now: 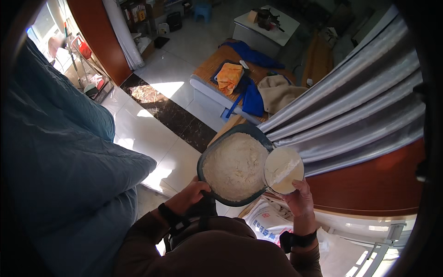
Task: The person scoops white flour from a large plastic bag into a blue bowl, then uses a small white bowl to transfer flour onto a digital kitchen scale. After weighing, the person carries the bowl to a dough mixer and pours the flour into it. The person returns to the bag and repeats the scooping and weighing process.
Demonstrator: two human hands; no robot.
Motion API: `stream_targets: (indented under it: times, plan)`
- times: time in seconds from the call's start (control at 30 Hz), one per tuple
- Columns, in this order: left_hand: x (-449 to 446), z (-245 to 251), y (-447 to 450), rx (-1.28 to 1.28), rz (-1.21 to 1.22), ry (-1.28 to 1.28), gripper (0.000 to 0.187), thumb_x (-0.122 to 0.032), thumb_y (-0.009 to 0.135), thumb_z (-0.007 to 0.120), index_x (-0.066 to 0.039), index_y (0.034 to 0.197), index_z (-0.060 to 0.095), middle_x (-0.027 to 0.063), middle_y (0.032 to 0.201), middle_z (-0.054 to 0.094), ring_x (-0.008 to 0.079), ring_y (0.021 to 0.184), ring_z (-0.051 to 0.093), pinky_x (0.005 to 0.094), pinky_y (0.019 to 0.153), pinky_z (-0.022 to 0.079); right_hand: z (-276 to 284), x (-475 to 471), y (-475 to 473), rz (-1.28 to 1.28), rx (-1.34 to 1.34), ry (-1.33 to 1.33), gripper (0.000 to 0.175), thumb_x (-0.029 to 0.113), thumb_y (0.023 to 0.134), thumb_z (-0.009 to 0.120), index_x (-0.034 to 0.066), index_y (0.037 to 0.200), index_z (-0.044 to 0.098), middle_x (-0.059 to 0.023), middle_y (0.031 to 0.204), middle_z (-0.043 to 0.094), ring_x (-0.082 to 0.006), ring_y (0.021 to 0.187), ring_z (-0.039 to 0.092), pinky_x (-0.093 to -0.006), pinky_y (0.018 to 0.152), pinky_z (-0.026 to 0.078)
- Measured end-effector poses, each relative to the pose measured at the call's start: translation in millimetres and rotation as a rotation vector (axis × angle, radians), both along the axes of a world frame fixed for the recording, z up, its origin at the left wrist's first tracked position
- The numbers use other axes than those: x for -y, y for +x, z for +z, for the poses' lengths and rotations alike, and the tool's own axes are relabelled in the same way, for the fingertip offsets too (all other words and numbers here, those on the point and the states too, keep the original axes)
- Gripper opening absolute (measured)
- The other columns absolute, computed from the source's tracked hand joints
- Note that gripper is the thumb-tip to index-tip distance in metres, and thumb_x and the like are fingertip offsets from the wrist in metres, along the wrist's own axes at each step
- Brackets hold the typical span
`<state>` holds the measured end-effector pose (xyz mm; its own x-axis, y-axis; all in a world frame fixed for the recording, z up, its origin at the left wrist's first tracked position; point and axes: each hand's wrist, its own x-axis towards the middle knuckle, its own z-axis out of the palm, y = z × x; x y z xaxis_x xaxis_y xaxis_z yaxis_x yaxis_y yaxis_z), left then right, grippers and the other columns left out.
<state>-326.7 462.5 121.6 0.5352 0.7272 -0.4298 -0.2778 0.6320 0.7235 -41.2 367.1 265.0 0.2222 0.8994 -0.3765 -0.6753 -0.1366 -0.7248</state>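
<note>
A dark, rounded-square basin (199, 162) full of pale flour (237, 166) is held in front of my body. My left hand (193, 190) grips its near left rim, thumb on top. In my right hand (300, 197) is a round, shallow bowl (283, 170), its thumb over the near edge. Some white powder streaks the bowl's pale inside. The bowl sits close against the basin's right side; whether they touch cannot be made out. Most fingers of both hands are hidden beneath the vessels.
Silver-grey curtains (346, 100) hang at the right, above a red-brown wooden panel (367, 180). White printed sacks (264, 221) lie below my right arm. Blue-grey cloth (69, 166) fills the left. Ahead are a dark stone floor strip (173, 114), a bed-like platform (207, 74) with clothes and a white-topped table (287, 26).
</note>
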Motion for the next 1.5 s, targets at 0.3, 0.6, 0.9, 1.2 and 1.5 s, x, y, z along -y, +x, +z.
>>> stream_targets:
  times: [0.3, 0.6, 0.9, 1.2, 1.5]
  plan:
    - [-157.3, 46.5, -88.6, 0.251, 0.354, -0.024, 0.054, 0.009, 0.059, 0.045, 0.006, 0.113, 0.048, 0.0177, 0.106, 0.058, 0.0309, 0.094, 0.059, 0.0376, 0.081, 0.049, 38.9, -234.1, -88.9, 0.368, 0.002, 0.041, 0.045, 0.012, 0.084, 0.053, 0.0023, 0.126, 0.039, -0.0138, 0.113, 0.055, -0.0248, 0.092, 0.062, -0.0348, 0.068, 0.058]
    - [-347.5, 56.4, -140.4, 0.215, 0.498, 0.012, 0.066, -0.003, 0.055, 0.046, 0.009, 0.119, 0.042, 0.0216, 0.114, 0.054, 0.0369, 0.103, 0.055, 0.0468, 0.088, 0.048, 48.3, -490.4, -147.2, 0.561, -0.045, 0.109, 0.050, 0.016, 0.084, 0.056, 0.0106, 0.131, 0.039, -0.0080, 0.115, 0.052, -0.0207, 0.101, 0.056, -0.0345, 0.072, 0.057]
    - [-600.5, 122.1, -158.7, 0.155, 0.528, -0.013, 0.070, -0.003, 0.054, 0.047, 0.006, 0.124, 0.038, 0.0197, 0.115, 0.052, 0.0365, 0.101, 0.055, 0.0476, 0.084, 0.049, 108.6, -769.7, -162.0, 0.669, -0.006, 0.066, 0.054, 0.021, 0.082, 0.059, 0.0131, 0.132, 0.039, -0.0088, 0.114, 0.054, -0.0227, 0.101, 0.057, -0.0355, 0.072, 0.056]
    - [-900.7, 132.0, -171.0, 0.109, 0.335, 0.075, 0.065, 0.004, 0.054, 0.047, 0.003, 0.120, 0.044, 0.0134, 0.112, 0.055, 0.0285, 0.099, 0.055, 0.0392, 0.083, 0.048, 131.8, -1035.5, -152.5, 0.487, 0.062, 0.094, 0.047, 0.023, 0.079, 0.058, 0.0063, 0.121, 0.046, -0.0087, 0.107, 0.056, -0.0209, 0.094, 0.059, -0.0334, 0.066, 0.056]
    - [-1209.0, 163.2, -94.4, 0.161, 0.166, -0.051, 0.043, 0.008, 0.062, 0.057, -0.001, 0.104, 0.052, 0.0057, 0.072, 0.057, 0.0175, 0.059, 0.056, 0.0291, 0.055, 0.047, 162.1, -1253.6, -69.1, 0.110, 0.113, 0.041, 0.043, 0.023, 0.081, 0.055, 0.0027, 0.118, 0.047, -0.0106, 0.103, 0.060, -0.0212, 0.088, 0.062, -0.0353, 0.066, 0.055]
